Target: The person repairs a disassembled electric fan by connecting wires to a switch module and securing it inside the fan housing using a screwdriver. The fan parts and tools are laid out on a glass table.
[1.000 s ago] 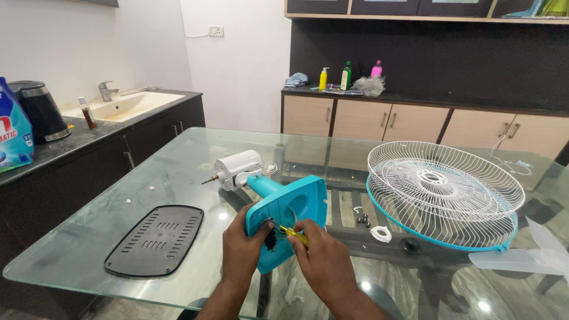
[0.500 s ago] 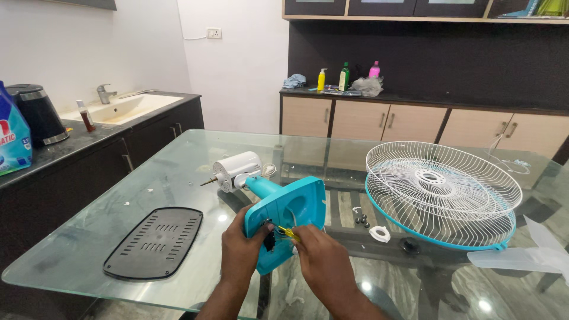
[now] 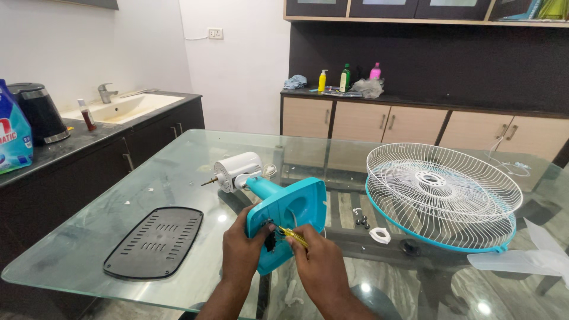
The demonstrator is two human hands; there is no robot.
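Two hands [image 3: 278,261] counted, one teal fan base [image 3: 290,219], one white motor [image 3: 237,170], one wire fan guard [image 3: 441,195], one black vented plate [image 3: 155,242], three bottles [image 3: 345,78] on the far bench, one kettle [image 3: 38,112]

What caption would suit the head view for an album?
Left hand steadies a teal fan base on a glass table; right hand holds a screwdriver to it, beside a fan grille.

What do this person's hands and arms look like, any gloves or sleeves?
Both are bare. The left hand and right hand wear no gloves, and no rings or watch show. The forearms are uncovered down to the picture's edge, with no sleeve in view.
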